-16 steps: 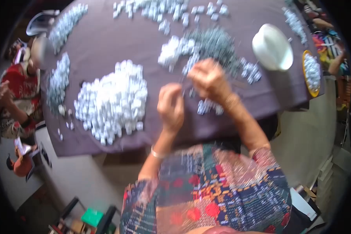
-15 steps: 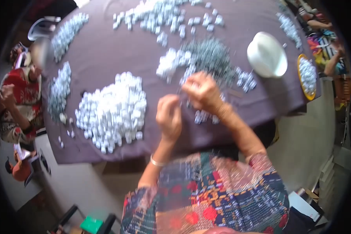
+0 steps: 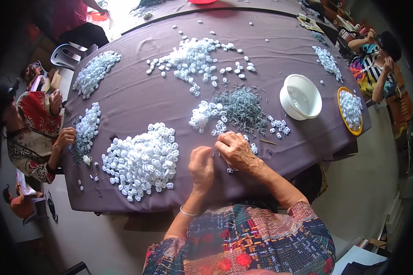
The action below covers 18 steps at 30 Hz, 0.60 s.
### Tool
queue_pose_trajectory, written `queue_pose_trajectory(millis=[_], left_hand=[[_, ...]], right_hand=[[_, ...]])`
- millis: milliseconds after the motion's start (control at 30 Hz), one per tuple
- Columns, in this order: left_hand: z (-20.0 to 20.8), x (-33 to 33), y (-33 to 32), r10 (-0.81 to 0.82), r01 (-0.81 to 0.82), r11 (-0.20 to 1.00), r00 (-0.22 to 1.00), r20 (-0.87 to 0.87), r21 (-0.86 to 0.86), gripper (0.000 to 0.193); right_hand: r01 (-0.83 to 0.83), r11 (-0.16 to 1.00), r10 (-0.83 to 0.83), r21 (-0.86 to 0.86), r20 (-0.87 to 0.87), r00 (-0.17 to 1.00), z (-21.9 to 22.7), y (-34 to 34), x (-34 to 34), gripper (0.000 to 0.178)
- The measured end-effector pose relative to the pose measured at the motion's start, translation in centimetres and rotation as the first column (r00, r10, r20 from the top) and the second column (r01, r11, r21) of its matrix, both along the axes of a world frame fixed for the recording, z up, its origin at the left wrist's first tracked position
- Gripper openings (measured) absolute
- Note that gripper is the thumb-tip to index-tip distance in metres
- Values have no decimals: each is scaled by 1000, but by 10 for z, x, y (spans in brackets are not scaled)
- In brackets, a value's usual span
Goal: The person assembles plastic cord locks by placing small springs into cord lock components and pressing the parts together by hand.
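Observation:
My right hand (image 3: 237, 150) is closed in a pinch in front of the grey pile, over a few white pieces. Its fingertips face my left hand (image 3: 202, 169), whose fingers are curled together and slightly blurred. Whatever either pinch holds is too small to make out. Beyond my hands lies a heap of small thin grey pins (image 3: 243, 107), with a cluster of small white oval plastic pieces (image 3: 206, 114) at its left side. More white pieces with dark slots form a large pile (image 3: 144, 160) left of my left hand. A thin brown stick (image 3: 267, 141) lies right of my right hand.
A white tub (image 3: 300, 97) stands right of the pins, and a yellow-rimmed dish (image 3: 352, 110) of white pieces sits near the right edge. Another white pile (image 3: 192, 59) lies farther back on the dark tablecloth (image 3: 137, 96). People work at the left and right sides.
The view has tilted up and steadied, showing more of the table's far side. Both hands stay close together in nearly the same place over the table.

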<state>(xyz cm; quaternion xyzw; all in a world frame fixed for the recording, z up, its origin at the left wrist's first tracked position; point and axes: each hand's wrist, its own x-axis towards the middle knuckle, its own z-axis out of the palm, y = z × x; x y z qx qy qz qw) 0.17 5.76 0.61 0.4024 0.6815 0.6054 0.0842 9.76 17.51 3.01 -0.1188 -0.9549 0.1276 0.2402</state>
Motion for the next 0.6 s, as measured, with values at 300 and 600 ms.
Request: queue_pose_trajectory(millis=[300,600], left_hand=[[-1,7,-12,7,-7,1000,999,-35,0,12],[-4,0,-2,51,-47,998,995,-85,46,14]], right_hand=[[42,999,-42,33,-3,999,-2,-10,10,11],[89,995,-96,-52,-164,982,-4,4,30,22]])
